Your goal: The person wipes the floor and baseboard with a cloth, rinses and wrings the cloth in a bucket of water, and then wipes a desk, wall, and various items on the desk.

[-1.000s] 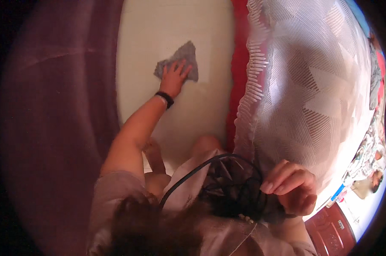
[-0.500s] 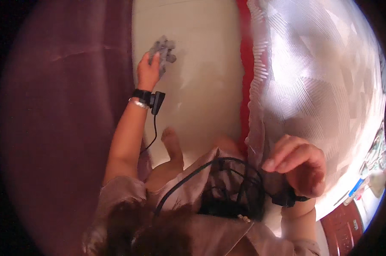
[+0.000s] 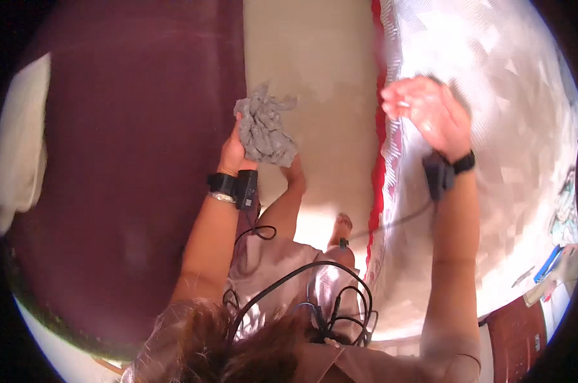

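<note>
A crumpled grey cloth (image 3: pixel 266 127) is gripped in my left hand (image 3: pixel 233 152). The hand sits at the edge between a dark purple surface (image 3: pixel 129 140) and the pale floor (image 3: pixel 314 57); most of its fingers are hidden by the cloth. My right hand (image 3: pixel 433 115) is raised over a bed with a shiny, pale patterned cover (image 3: pixel 512 159). Its fingers stretch to the left with nothing in them, and the palm partly shows. Each wrist wears a black strap carrying a small black device.
The bed's red, frilled edge (image 3: pixel 380 96) borders the floor strip on the right. Black cables (image 3: pixel 302 265) loop across my lap. A white cloth-like piece (image 3: pixel 24 140) lies at the far left. A dark red cabinet (image 3: pixel 517 338) and several small items stand at the lower right.
My left hand has lifted the grey cloth from low over the floor toward me. My right hand has swung forward from near my lap to over the bed, and its fingers have straightened.
</note>
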Tool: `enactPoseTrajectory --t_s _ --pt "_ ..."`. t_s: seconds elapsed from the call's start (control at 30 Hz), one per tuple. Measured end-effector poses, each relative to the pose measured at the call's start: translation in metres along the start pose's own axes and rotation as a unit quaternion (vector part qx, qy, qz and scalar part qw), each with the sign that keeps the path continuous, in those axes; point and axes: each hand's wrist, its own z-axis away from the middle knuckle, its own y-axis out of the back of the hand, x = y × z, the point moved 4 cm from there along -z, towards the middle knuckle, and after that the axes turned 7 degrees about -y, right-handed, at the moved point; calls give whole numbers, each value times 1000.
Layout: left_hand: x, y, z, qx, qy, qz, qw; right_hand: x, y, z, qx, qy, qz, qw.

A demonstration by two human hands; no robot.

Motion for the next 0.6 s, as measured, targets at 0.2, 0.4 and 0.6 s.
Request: enactPoseTrajectory --t_s 0.2,0.4,0.6 --pt "28 -37 104 36 -97 -485 869 36 -41 21 277 0 214 937" --pt "69 -85 293 -128 -197 -680 694 73 -262 166 262 -23 464 846" --pt "67 -74 477 -85 -287 -664 685 50 -379 301 185 -23 592 784"
